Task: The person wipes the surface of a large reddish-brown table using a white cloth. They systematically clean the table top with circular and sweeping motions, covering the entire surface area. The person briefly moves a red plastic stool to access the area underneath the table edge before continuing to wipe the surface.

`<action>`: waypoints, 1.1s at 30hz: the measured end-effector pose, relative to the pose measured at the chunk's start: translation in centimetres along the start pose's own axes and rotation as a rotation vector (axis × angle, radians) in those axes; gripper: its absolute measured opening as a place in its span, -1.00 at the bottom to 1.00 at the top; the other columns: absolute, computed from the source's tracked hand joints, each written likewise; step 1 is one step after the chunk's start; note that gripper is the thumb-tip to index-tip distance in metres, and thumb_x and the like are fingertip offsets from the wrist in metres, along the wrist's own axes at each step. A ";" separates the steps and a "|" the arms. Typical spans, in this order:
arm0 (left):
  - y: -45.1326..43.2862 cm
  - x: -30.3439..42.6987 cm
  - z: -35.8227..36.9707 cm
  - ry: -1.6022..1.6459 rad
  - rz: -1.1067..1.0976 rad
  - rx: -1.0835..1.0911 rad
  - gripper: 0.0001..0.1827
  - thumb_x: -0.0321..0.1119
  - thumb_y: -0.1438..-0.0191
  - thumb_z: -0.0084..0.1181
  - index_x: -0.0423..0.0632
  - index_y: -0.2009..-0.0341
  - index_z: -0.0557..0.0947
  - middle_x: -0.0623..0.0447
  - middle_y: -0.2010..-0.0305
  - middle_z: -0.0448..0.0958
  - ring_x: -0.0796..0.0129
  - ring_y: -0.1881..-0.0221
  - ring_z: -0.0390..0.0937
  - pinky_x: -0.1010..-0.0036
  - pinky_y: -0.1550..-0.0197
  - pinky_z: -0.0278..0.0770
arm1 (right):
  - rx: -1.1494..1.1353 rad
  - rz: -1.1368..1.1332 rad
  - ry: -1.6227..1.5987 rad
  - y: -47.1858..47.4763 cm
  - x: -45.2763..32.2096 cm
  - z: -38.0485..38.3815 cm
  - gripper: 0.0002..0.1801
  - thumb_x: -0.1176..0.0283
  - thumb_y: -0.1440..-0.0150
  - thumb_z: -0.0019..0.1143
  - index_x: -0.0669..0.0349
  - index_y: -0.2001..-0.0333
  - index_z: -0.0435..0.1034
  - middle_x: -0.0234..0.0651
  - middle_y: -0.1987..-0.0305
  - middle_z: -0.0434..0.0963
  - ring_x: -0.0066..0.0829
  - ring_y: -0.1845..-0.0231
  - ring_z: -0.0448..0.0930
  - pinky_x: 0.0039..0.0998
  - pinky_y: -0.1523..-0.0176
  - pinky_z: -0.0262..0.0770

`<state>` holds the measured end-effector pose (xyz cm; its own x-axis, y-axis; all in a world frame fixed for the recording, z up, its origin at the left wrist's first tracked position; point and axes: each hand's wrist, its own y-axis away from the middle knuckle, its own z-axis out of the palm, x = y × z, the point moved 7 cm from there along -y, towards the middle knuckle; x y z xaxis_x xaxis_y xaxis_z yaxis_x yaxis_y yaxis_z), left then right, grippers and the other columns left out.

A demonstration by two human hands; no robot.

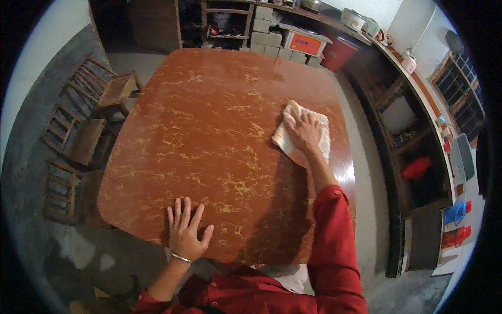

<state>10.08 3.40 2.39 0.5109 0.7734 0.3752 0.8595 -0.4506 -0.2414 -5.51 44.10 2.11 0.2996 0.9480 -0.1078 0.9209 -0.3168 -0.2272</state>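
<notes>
A reddish-brown tabletop with yellow marbled veins (196,129) spreads out before me. Toward its right side, my right hand (305,131) lies palm down on a white terry cloth (323,135), holding it against the surface. The cloth has pale orange patches, and its edges stick out around my fingers. My left hand (186,235) rests flat on the near edge of the table, fingers spread, nothing in it. A silver bangle (181,258) circles that wrist.
Wooden chairs (88,137) stand along the left side. A long counter with open shelves (408,157) curves along the right, bearing a pink thermos-like container (409,64) and a rice cooker (353,19). Concrete blocks (266,38) and a red bin (339,53) sit beyond the far edge.
</notes>
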 end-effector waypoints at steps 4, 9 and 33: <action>0.1 -0.6 -0.2 -0.007 0.005 0.015 -0.39 -0.07 -0.08 0.14 -0.06 -0.19 0.47 -0.29 -0.37 0.17 -0.27 -0.41 0.00 -0.18 -0.38 -0.14 | -0.053 -0.275 -0.045 -0.1 -11.6 1.0 -0.33 -0.14 -0.25 -0.30 -0.14 -0.37 0.10 -0.18 -0.39 0.22 -0.09 -0.42 0.16 0.04 -0.41 -0.07; 0.4 -0.6 -0.1 0.000 0.005 0.011 -0.39 -0.04 -0.09 0.12 -0.05 -0.20 0.47 -0.30 -0.36 0.18 -0.29 -0.40 0.02 -0.20 -0.37 -0.11 | -0.110 -0.914 -0.243 12.4 -19.4 -1.1 -0.36 -0.11 -0.20 -0.12 -0.14 -0.31 0.23 -0.17 -0.41 0.19 -0.09 -0.42 0.15 -0.01 -0.46 -0.13; 0.7 -0.9 -0.1 0.143 0.012 0.074 -0.30 -0.12 -0.11 0.12 -0.12 -0.30 0.31 -0.34 -0.43 0.01 -0.31 -0.42 -0.03 -0.16 -0.37 -0.06 | -0.216 -0.934 -0.286 19.0 -17.9 -3.2 -0.36 -0.06 -0.18 -0.05 -0.18 -0.32 0.22 -0.16 -0.42 0.17 -0.06 -0.46 0.09 0.02 -0.47 -0.14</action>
<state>10.19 2.35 2.02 0.5227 0.6948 0.4940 0.8525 -0.4211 -0.3098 7.47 21.25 2.80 -0.6127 0.7615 -0.2115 0.7903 0.5910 -0.1618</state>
